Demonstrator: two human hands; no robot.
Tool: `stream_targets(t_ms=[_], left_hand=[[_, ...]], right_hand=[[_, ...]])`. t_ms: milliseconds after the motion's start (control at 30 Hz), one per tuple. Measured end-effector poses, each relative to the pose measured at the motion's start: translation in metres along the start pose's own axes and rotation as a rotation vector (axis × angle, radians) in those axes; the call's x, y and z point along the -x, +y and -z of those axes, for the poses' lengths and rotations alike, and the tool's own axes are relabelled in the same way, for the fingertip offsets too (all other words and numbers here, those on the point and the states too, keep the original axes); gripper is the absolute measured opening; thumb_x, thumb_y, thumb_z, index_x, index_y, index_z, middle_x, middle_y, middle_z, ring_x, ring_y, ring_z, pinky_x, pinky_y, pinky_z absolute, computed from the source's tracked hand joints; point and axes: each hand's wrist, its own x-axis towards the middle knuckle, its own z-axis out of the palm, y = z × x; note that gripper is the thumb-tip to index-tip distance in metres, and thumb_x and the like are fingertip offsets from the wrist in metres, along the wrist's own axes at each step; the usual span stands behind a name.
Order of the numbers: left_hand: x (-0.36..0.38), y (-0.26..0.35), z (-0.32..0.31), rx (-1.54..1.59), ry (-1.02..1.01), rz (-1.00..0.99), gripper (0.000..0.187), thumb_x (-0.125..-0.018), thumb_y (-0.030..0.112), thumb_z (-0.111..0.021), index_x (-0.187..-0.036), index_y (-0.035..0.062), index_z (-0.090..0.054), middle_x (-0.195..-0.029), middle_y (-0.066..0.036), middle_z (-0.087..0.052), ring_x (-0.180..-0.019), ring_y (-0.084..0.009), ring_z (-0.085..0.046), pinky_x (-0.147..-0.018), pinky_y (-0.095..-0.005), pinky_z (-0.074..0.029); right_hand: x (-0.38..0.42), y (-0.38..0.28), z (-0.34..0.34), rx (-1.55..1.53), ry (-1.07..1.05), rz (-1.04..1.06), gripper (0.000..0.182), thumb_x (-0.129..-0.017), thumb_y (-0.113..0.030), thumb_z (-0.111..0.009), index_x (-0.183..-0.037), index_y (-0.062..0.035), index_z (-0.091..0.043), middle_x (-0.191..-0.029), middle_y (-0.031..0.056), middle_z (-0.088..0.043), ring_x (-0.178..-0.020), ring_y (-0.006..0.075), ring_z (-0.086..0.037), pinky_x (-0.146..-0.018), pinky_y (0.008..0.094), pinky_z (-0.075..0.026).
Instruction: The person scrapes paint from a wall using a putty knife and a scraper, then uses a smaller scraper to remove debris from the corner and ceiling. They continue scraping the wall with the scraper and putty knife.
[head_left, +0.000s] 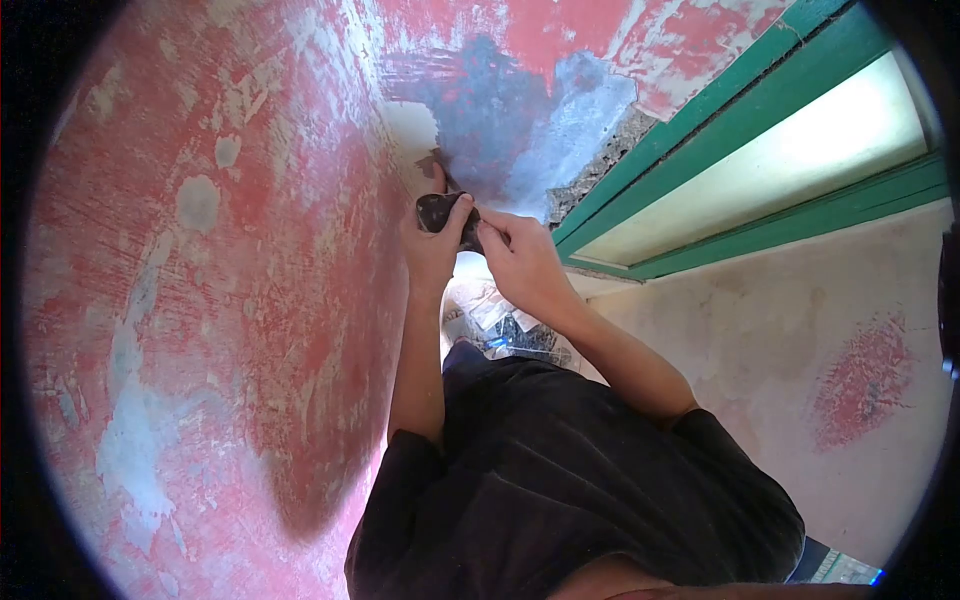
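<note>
- Wall [250,300]: pinkish red, left of the fingers and continuing beyond them past the corner. Judged part-treated: pale patches present, wide scuffed red areas uncoated.
- Left hand [430,255]: fingers closed round a dark tool [435,210], thumb across its face; one finger reaches up beside the pale patch. Contact with the wall: cannot tell.
- Right hand [525,268]: fingertips pinched almost shut on the tool's right side; exact grip partly hidden.
- Tool: between the two hands, close to the corner. Rounded, dark, pale specks on it; its full shape is covered by the fingers.
- Pale patch [412,128]: just beyond the left fingers; cream, matt, ragged-edged, looks smooth.
- Grey-blue area [490,105]: beyond the fingers, to the right; cloudy, without the cream layer.
- Broken strip [608,158]: farther right, beside the green frame [690,130]; coarse, crumbly, unfilled. Judged unfinished.
- Round spots [198,203]: well left of the fingers; flat, beige, apparently filled.
- Frame: straight painted members around a whitish panel [770,160].
</note>
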Motion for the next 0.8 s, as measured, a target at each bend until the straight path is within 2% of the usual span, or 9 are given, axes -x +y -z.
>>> stream_targets(t_ms=[100,167,333,400,467,500,600,667,800], left_hand=[[-0.002,0.003,-0.004,-0.067,-0.024,0.010,0.027,-0.087,0.015,-0.080,-0.103,-0.0060,-0.073,-0.083,-0.003,-0.070,-0.069,-0.0071,-0.061,-0.062,-0.0233,-0.050],[-0.005,0.006,-0.002,-0.040,-0.024,0.038,0.027,-0.087,0.015,-0.080,-0.103,-0.0058,-0.073,-0.083,-0.003,-0.069,-0.068,-0.0071,-0.061,-0.061,-0.0231,-0.049],[-0.001,0.007,-0.003,-0.124,-0.021,-0.046,0.027,-0.087,0.016,-0.081,-0.103,-0.0055,-0.074,-0.083,-0.003,-0.070,-0.069,-0.0074,-0.062,-0.061,-0.0243,-0.051],[-0.004,0.009,-0.001,-0.070,0.012,0.018,0.027,-0.087,0.015,-0.081,-0.103,-0.0054,-0.074,-0.083,-0.003,-0.070,-0.071,-0.0073,-0.062,-0.061,-0.0244,-0.051],[0.002,0.012,-0.002,-0.021,0.036,0.088,0.027,-0.087,0.015,-0.081,-0.103,-0.0054,-0.074,-0.083,-0.003,-0.070,-0.072,-0.0072,-0.062,-0.062,-0.0244,-0.051],[0.003,0.017,-0.003,-0.040,0.020,0.061,0.025,-0.087,0.014,-0.081,-0.101,-0.0049,-0.073,-0.083,-0.002,-0.070,-0.073,-0.0071,-0.062,-0.062,-0.0242,-0.050],[-0.004,0.011,0.001,-0.169,0.016,0.013,0.021,-0.087,0.013,-0.081,-0.096,-0.0038,-0.073,-0.083,-0.002,-0.070,-0.071,-0.0074,-0.061,-0.062,-0.0241,-0.050],[-0.012,-0.002,0.003,-0.029,-0.017,0.005,0.022,-0.087,0.014,-0.081,-0.096,-0.0043,-0.073,-0.082,-0.002,-0.069,-0.070,-0.0074,-0.061,-0.062,-0.0240,-0.050],[0.000,0.005,0.000,-0.061,-0.016,-0.037,0.027,-0.086,0.015,-0.082,-0.104,-0.0042,-0.074,-0.081,-0.001,-0.069,-0.070,-0.0064,-0.060,-0.061,-0.0235,-0.049]], right_hand=[[0.002,-0.012,0.004,-0.005,0.050,-0.032,0.034,-0.098,-0.014,-0.051,-0.126,-0.0013,-0.065,-0.065,0.0186,-0.053,-0.057,0.0161,-0.049,-0.057,0.0366,-0.043],[-0.004,-0.009,0.006,0.021,0.033,0.003,0.033,-0.096,-0.012,-0.051,-0.122,0.0027,-0.067,-0.080,0.0310,-0.063,-0.074,0.0468,-0.065,-0.063,0.0460,-0.050],[-0.001,-0.017,0.008,0.019,0.003,-0.037,0.035,-0.096,-0.011,-0.051,-0.126,0.0008,-0.065,-0.078,0.0302,-0.063,-0.073,0.0466,-0.065,-0.063,0.0466,-0.049],[0.001,-0.014,0.006,0.031,-0.013,-0.073,0.035,-0.096,-0.011,-0.051,-0.127,0.0001,-0.064,-0.078,0.0298,-0.063,-0.073,0.0466,-0.065,-0.063,0.0466,-0.049],[0.004,-0.006,-0.006,-0.037,0.067,0.038,0.031,-0.099,-0.015,-0.051,-0.124,-0.0022,-0.066,-0.065,0.0211,-0.053,-0.055,0.0223,-0.048,-0.058,0.0386,-0.042],[0.005,-0.009,-0.002,-0.038,0.069,0.043,0.031,-0.099,-0.015,-0.051,-0.124,-0.0022,-0.066,-0.065,0.0211,-0.053,-0.055,0.0223,-0.048,-0.058,0.0386,-0.042],[0.004,-0.019,0.002,-0.036,0.046,-0.042,0.032,-0.099,-0.015,-0.051,-0.124,-0.0024,-0.065,-0.066,0.0218,-0.054,-0.056,0.0233,-0.048,-0.058,0.0391,-0.043],[-0.002,-0.010,0.003,0.055,0.015,0.031,0.035,-0.096,-0.010,-0.050,-0.125,-0.0011,-0.066,-0.079,0.0306,-0.063,-0.075,0.0472,-0.065,-0.064,0.0491,-0.049],[0.001,-0.018,0.003,-0.005,0.011,-0.021,0.036,-0.095,-0.011,-0.050,-0.126,-0.0017,-0.066,-0.080,0.0307,-0.063,-0.076,0.0476,-0.065,-0.066,0.0504,-0.049]])
